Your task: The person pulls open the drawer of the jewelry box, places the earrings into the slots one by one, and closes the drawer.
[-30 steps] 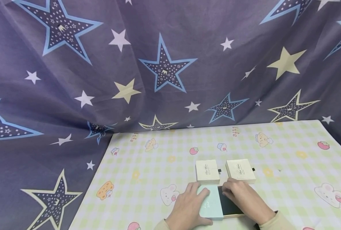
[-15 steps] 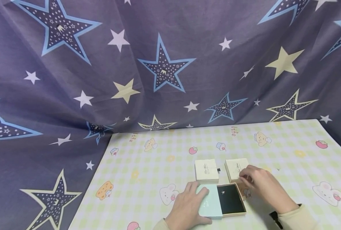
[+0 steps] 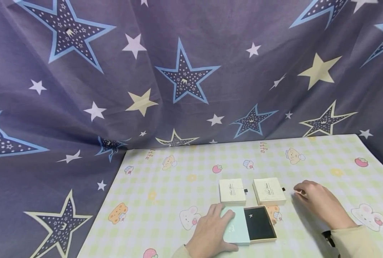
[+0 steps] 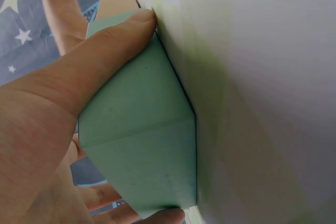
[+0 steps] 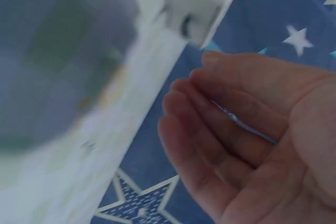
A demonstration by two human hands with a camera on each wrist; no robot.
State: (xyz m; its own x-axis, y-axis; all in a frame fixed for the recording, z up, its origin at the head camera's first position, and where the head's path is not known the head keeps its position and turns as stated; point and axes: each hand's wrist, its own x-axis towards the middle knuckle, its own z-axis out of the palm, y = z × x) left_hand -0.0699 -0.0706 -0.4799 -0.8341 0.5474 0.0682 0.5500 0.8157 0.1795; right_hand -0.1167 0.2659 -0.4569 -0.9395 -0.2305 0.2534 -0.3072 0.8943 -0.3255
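Note:
My left hand (image 3: 209, 230) grips the mint-green sleeve of a sliding box (image 3: 236, 226), thumb and fingers on opposite sides (image 4: 139, 124). The box's drawer (image 3: 260, 223) is pulled out to the right, its dark lining showing. A tiny silvery star-shaped piece (image 3: 250, 215) lies on that lining near its upper left corner. To the right of the boxes is my right hand (image 3: 320, 203), fingers loosely bent, with nothing visible between them in the right wrist view. A tiny shiny piece (image 5: 89, 145) lies on the table near those fingers, too blurred to tell its kind.
Two cream boxes with dark pull tabs, a left one (image 3: 232, 192) and a right one (image 3: 269, 191), stand just behind the mint box. A checked cloth with cartoon prints covers the table (image 3: 165, 179). A star-patterned curtain (image 3: 191, 118) hangs behind.
My right hand has lifted from the drawer and moved right, past the right cream box, uncovering the silvery star piece on the lining. My left hand keeps its grip on the mint box.

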